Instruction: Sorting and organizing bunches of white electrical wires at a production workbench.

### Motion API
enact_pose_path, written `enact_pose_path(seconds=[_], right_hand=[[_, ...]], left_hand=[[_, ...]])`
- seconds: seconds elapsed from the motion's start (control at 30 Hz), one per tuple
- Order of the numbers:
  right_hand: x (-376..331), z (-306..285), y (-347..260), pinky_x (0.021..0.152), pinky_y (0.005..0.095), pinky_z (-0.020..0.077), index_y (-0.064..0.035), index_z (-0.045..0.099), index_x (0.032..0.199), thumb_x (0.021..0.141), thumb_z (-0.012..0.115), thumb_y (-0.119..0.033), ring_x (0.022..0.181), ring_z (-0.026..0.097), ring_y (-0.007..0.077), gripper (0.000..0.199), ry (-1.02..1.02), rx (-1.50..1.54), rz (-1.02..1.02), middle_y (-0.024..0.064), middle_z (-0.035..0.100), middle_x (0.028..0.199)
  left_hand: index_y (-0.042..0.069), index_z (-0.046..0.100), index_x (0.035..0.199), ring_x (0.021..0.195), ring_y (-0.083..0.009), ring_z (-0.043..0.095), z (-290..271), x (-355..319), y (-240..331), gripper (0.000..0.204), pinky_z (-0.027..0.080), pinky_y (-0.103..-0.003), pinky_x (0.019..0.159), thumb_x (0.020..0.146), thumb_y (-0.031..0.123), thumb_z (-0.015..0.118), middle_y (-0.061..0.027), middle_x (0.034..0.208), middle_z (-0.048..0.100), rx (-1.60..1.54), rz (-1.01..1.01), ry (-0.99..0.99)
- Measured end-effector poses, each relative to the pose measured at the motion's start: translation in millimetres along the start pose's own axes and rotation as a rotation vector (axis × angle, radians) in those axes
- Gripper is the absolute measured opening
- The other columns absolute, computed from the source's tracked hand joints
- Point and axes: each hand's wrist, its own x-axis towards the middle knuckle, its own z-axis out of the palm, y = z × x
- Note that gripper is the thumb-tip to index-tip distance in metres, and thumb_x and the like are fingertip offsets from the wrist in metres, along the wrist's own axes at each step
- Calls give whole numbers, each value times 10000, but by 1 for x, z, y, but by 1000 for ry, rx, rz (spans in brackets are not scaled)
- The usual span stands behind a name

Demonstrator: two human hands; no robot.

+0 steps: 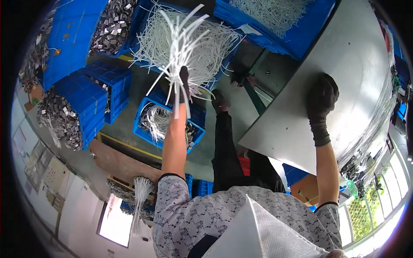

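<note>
Head view: a bunch of white ties (180,38) is gripped in the gloved left hand (183,84), above a blue crate (148,69) of loose ties. Right hand (322,96) is pressed, fingers curled, on the grey table (301,112), holding nothing. Step judged: gathering; next, the bunch needs carrying to the table.

Bright window daylight, tabletop glare, heavy fisheye bending, dark rim.
</note>
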Motion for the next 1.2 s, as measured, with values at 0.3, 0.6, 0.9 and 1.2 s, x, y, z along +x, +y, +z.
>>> enact_pose_path(seconds=[0.3,0.6,0.9,1.2], right_hand=[[-4,-19,18,981,421,426,-88,657,1147,828,632,-131,1112,583,315,323,7,44,-12,102,648,1197],[-22,-57,50,899,457,476,-83,651,1091,812,615,-105,1046,606,357,282,-59,182,-73,147,646,1171],[-210,-241,143,818,397,527,-50,628,1109,879,598,-97,945,647,349,236,62,716,267,173,653,1046],[-434,-383,250,838,394,531,-36,684,1045,902,579,-132,969,671,350,201,42,567,745,187,696,1012]], left_hand=[[-35,642,1221,1080,-223,634,-52,-10,123,457,480,-346,948,941,325,605,-119,1156,685,-90,-351,122],[-1,694,1070,864,-250,625,-98,-127,309,421,509,-400,771,751,253,802,-102,921,638,-420,-82,220],[6,724,1060,859,-172,607,-28,-349,501,451,457,-325,864,790,364,768,-63,866,671,-150,205,-9],[30,669,1137,872,-243,653,270,-413,514,472,543,-393,766,746,246,820,-114,991,688,-28,219,-752]])
